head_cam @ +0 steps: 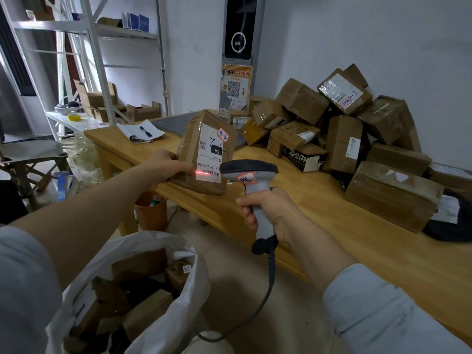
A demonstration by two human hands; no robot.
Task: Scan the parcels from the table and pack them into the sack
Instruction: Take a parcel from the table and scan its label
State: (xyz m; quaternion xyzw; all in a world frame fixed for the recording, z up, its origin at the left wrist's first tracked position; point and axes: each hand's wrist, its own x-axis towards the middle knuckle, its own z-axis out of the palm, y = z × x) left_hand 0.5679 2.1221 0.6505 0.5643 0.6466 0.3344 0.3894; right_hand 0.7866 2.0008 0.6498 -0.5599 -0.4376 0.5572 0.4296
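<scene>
At the bench [332,226] edge, the left hand [166,167] gripped a parcel [204,149] while the right hand [270,213] held the scanner [249,169], its beam on the label. The sack [158,328] beside the bench held several parcels; a heap [344,129] on the bench looked yet unscanned.

**Illumination.** Dim indoor light with a cool blue-grey cast. The strongest light enters from the upper left, behind the shelving [84,47], where the uprights wash out to near white. The wall [357,47] is evenly lit, without hard shadows. The counter [332,238] carries a soft sheen, and the shadows under the stacked boxes [339,141] are faint.

**Glare.** Clear tape on the topmost box [344,90] reflects white patches. The red scan line [203,172] is the brightest coloured element, crisp on the label of the parcel [191,139].

**Shadow.** The interior of the sack [186,297] is deeply shaded, and detail there is lost.

**Focus and distortion.** The centre is sharp and the label print is legible. Wide-angle bowing tilts the shelving and curves the counter edge. The sleeve [383,315] in the lower right corner is soft and stretched.
</scene>
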